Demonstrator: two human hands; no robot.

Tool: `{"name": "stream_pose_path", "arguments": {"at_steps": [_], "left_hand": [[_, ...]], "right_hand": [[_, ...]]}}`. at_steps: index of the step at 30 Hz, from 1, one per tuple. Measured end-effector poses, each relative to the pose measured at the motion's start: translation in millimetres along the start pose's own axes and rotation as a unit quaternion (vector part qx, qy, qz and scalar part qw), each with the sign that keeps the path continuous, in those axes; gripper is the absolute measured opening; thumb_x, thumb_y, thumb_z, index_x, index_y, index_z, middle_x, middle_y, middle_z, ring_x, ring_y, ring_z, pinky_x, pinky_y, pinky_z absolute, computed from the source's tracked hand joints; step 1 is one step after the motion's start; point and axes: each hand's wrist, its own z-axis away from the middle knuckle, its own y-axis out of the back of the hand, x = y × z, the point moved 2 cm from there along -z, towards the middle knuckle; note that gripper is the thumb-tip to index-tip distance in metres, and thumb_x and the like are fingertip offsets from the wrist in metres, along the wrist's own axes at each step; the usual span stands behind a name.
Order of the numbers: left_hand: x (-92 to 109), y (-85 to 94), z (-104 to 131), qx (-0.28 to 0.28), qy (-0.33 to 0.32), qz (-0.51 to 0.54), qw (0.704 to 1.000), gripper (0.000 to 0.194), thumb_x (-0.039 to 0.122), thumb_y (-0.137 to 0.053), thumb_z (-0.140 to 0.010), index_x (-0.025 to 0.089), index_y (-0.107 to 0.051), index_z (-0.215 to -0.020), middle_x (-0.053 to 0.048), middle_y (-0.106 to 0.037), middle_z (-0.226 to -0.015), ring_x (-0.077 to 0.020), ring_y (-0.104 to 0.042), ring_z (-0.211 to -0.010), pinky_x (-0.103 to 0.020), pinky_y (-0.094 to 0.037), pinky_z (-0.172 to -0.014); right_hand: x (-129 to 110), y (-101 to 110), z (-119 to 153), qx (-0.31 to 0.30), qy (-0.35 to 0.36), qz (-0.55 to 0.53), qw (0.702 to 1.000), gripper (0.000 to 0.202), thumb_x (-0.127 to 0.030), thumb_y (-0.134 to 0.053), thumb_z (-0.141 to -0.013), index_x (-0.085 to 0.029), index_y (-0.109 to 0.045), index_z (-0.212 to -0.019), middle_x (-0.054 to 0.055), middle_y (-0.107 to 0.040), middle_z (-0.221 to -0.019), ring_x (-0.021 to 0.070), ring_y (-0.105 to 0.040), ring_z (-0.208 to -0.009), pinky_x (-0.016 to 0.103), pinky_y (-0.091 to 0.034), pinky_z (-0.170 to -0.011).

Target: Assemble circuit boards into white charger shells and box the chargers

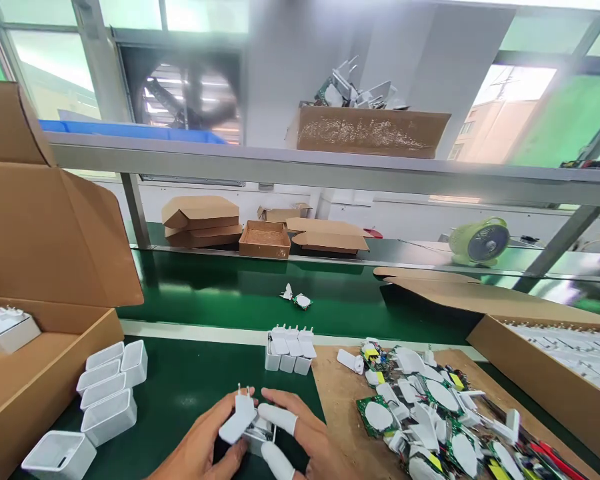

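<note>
holding pronged cover (240, 418) against white housing (260, 437)
pinching cover in left hand (214, 437) and housing in right hand (305, 437), through white finger cots (279, 419); near grouped plug units (290, 350).

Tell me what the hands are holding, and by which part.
A white pronged unit, held between both hands: the left hand on its left side, the right hand on its right, with white-covered fingers.
</note>
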Motion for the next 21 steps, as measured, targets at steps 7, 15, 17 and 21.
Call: {"name": "stream_pose_path", "arguments": {"at_steps": [7,15,17,21], "left_hand": [[9.4,9.7,-4.3,-0.004,0.040,0.176,0.984,0.083,0.050,-0.083,-0.086,0.033,-0.042,-0.155,-0.011,-0.056,-0.153,-0.0324,-0.055,-0.138,-0.046,-0.041,-0.120],[17.3,18.8,-10.1,0.021,0.061,0.256,0.965,0.068,0.066,-0.080,-0.083,0.026,-0.066,-0.135,-0.013,-0.068,-0.135,-0.0289,-0.063,-0.114,-0.041,-0.051,-0.099],[19.8,18.9,-14.9,0.046,0.071,0.229,0.970,0.055,0.064,-0.079,-0.082,0.020,-0.074,-0.115,-0.013,-0.073,-0.119,-0.0257,-0.066,-0.099,-0.037,-0.054,-0.087],[29.3,13.0,-29.3,0.116,0.080,0.157,0.977,0.041,0.058,-0.075,-0.082,0.019,-0.062,-0.077,-0.008,-0.070,-0.092,-0.0213,-0.064,-0.081,-0.034,-0.053,-0.075]], "right_hand": [[17.1,-22.2,5.0,-0.002,0.076,0.123,0.989,0.063,-0.001,-0.058,-0.086,-0.024,-0.059,-0.144,0.009,-0.066,-0.143,0.0242,-0.068,-0.127,0.030,-0.055,-0.110],[24.9,-27.5,8.4,0.003,0.107,0.161,0.981,0.053,-0.002,-0.050,-0.088,-0.017,-0.063,-0.138,0.016,-0.065,-0.143,0.0239,-0.067,-0.128,0.031,-0.055,-0.110],[28.2,-30.8,8.5,0.019,0.122,0.183,0.975,0.052,-0.003,-0.050,-0.087,-0.012,-0.064,-0.136,0.021,-0.065,-0.141,0.0264,-0.068,-0.127,0.034,-0.057,-0.108],[37.5,-37.0,10.6,-0.012,0.135,0.262,0.955,0.055,0.000,-0.054,-0.068,-0.008,-0.068,-0.121,0.029,-0.052,-0.153,0.0341,-0.067,-0.128,0.039,-0.058,-0.105]]}}
